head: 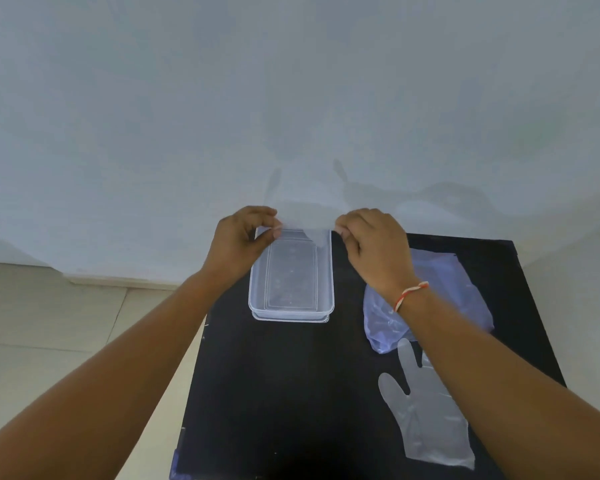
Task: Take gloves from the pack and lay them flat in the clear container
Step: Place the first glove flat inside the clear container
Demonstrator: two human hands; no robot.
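A thin clear glove (307,199) is stretched between my two hands above the far end of the clear container (328,271). My left hand (245,240) pinches its left edge and my right hand (374,247) pinches its right edge. The glove's fingers point up against the pale wall and are hard to make out. The rectangular container stands on the black table with nothing visible inside. The bluish plastic pack (465,292) lies to its right, partly under my right wrist. A second clear glove (426,410) lies flat on the table near the front right.
The black table (284,393) stands against a pale wall, with its left edge dropping to a beige tiled floor (66,323). A red and white thread band (409,294) circles my right wrist.
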